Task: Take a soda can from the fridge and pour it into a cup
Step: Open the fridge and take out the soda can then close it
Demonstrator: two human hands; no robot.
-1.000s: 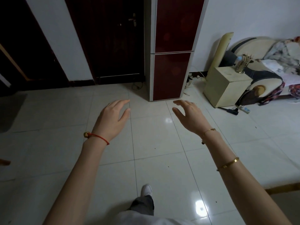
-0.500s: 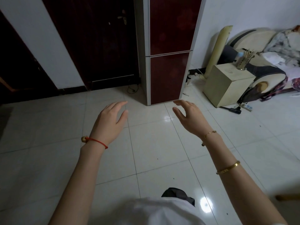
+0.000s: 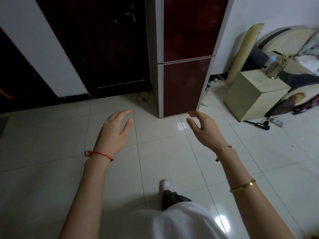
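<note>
- Head view, fridge (image 3: 185, 57): two dark red doors, both shut, standing ahead on the tiled floor (image 3: 51, 144). No handle can be made out; a door edge is judged the likely place to pull.
- Soda can: not seen; presumed inside the fridge. Expected light, rigid, thin-walled, perhaps cold and slick; best taken round the middle.
- Cup: not in view.
- Left hand (image 3: 114, 133): spread, empty, held out over the floor.
- Right hand (image 3: 205, 130): loosely curled, empty, near the fridge base.

Dim, flat indoor light; white glare spots on the glossy floor tiles (image 3: 222, 221) at lower right and centre, dark upper left, wide-angle bending at edges, slight softness at far right
</note>
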